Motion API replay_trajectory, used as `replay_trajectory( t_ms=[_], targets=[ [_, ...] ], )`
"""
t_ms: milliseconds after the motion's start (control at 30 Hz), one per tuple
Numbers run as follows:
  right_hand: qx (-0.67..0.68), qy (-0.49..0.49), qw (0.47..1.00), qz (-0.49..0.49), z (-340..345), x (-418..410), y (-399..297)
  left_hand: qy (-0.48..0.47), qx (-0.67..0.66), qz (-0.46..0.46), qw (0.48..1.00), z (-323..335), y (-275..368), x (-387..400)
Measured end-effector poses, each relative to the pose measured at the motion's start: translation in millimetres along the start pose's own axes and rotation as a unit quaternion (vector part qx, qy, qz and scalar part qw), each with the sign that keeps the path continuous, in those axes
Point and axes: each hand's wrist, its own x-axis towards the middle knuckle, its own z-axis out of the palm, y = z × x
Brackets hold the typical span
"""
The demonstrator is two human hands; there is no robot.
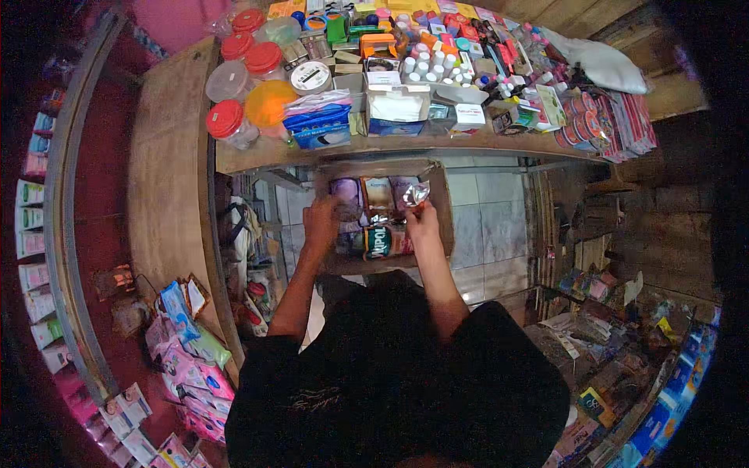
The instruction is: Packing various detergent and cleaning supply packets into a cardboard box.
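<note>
Before me is a cardboard box holding several refill pouches. Among them lie a purple pouch, a brown and white pouch and a green Wipol pouch along the near side. My right hand pinches the shiny edge of a purple-brown pouch at the box's right side. At the left side, my left hand is bent over the box's edge beside the purple pouch. Blur and shadow hide whether its fingers grip anything.
A wooden counter crosses beyond the box, crowded with red-lidded jars, white-capped bottles and a blue face-mask box. Pink packs pile up at my left. Assorted packets lie on my right. Grey tiles form the floor.
</note>
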Motion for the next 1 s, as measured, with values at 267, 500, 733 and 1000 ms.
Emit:
replay_trajectory(
  t_ms=[267,500,733,1000],
  targets=[
    [-0.238,0.347,0.906,-0.054,19.1,68.7,23.3,0.005,-0.043,-0.022,0.999,-10.5,11.2,-8.5],
    [-0.367,0.002,0.925,-0.095,-35.2,78.0,25.8,-0.009,-0.040,-0.008,0.999,-13.4,11.6,-4.4],
    [-0.821,-0.031,0.446,-0.354,-44.0,-21.0,-30.4,0.031,-0.082,0.008,0.996,-4.9,20.7,4.6],
    [-0.719,-0.238,0.580,-0.299,-15.8,2.5,-9.7,-0.019,-0.122,0.054,0.991,7.5,37.1,36.2]
  ],
)
